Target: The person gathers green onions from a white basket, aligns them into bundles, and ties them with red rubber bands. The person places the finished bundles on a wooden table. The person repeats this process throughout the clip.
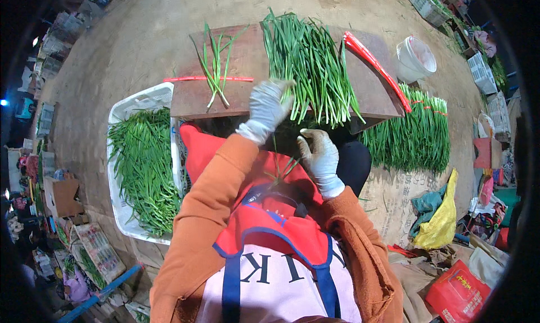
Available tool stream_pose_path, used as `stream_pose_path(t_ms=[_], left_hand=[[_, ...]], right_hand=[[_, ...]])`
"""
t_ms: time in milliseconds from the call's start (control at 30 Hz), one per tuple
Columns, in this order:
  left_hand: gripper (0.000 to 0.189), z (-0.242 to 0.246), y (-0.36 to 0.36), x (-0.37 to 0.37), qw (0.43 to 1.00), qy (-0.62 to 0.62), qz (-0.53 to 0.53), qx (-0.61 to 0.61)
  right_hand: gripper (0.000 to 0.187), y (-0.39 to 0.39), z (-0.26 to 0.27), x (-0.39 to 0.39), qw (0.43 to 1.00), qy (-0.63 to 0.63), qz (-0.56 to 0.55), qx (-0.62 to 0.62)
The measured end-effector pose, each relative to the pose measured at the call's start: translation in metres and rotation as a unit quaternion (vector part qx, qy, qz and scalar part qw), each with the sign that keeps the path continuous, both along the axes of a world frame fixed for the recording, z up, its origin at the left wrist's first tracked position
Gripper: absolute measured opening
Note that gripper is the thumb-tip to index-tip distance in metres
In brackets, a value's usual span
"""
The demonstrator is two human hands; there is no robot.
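Observation:
My left hand (270, 106), in a pale glove, is at the left edge of a loose pile of garlic chives (312, 65). Its thumb and fingers look apart; motion blurs them, and no stalk shows between them. Below the pile's cut ends, my right hand (321, 158) is gloved too, fingers curled and apart around nothing visible. The chives lie across a low wooden bench (185, 99), stem ends towards me. To their left, a few separate chive stalks (216, 70) cross a red printed tie strip (181, 79). A bundle of red strips (375, 65) rests on the right side.
A white plastic crate (116, 205) of loose chives (145, 167) stands at left. On the right are tied chive bunches (409, 133), a white bucket (415, 61) and a yellow bag (438, 222). Chive scraps (278, 171) lie on my red apron (211, 146).

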State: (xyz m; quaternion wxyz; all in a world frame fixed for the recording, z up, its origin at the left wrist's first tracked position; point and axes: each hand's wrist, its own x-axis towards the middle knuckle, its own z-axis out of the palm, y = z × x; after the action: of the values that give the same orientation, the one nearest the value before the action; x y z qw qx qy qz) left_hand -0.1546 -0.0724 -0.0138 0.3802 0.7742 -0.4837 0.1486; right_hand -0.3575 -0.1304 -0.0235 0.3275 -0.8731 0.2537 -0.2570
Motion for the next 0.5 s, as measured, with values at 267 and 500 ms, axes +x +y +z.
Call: stream_pose_path(t_ms=[267, 500], left_hand=[[0.042, -0.005, 0.012, -0.041, 0.971, -0.036, 0.002, 0.235], [0.029, -0.014, 0.002, -0.043, 0.984, -0.079, -0.016, 0.156]], right_hand=[[0.038, -0.087, 0.04, 0.075, 0.95, -0.01, 0.11, -0.291], [0.046, -0.15, -0.003, 0.117, 0.924, 0.162, 0.244, -0.246]])
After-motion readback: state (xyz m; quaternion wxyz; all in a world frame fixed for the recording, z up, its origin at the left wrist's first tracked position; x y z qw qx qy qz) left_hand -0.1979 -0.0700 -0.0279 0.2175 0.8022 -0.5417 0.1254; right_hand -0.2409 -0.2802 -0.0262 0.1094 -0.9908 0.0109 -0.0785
